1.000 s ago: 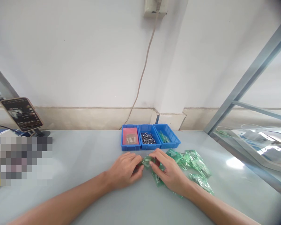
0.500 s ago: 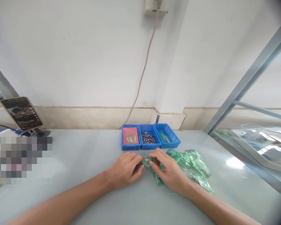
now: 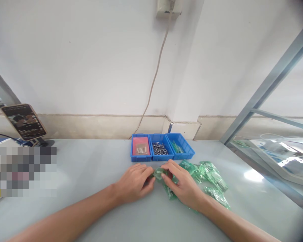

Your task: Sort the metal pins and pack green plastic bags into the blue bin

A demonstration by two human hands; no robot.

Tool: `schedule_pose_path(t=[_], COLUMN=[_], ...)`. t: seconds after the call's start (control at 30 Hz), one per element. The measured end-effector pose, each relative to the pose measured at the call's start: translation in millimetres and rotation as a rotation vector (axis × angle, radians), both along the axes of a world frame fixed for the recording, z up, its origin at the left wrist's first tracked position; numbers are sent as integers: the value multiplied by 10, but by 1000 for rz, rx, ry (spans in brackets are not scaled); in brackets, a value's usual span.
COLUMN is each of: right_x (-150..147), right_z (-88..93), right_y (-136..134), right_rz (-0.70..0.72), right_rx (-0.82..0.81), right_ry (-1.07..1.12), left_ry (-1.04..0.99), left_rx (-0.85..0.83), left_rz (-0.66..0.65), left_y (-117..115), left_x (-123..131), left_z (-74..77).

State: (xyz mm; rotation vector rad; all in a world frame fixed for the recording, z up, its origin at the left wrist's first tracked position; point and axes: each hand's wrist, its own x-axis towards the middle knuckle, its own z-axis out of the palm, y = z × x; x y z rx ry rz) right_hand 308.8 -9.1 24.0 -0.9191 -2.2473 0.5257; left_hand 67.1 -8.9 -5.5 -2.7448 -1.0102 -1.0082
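A small green plastic bag (image 3: 158, 173) is held between both hands above the grey table. My left hand (image 3: 136, 181) pinches its left edge with thumb and fingers. On the other side my right hand (image 3: 181, 183) grips the bag's right part, its thumb on top. Several more green bags (image 3: 212, 174) with small parts inside lie to the right of and partly under my right hand. Behind the hands stand three blue bins: the left bin holds a pink sheet (image 3: 138, 141) and a clear packet, the middle one metal screws (image 3: 160, 148), the right one green pieces (image 3: 176, 148).
A phone (image 3: 24, 121) leans on a stand at the back left, beside a blurred-out area. The wall with a hanging cable (image 3: 155, 74) rises behind the table (image 3: 98, 215). A metal frame (image 3: 267, 80) and a white power strip are at the right.
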Motion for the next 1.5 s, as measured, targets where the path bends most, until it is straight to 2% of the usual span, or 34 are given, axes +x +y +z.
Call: schedule_pose_path(t=[1.5], right_x=[-7], right_z=[-10], right_y=[20], right_rz=[0], right_rx=[15], right_ry=[29], left_ry=[7], left_rx=[-19], left_rz=[-5], left_y=[11], left_x=[-1], left_z=[-16])
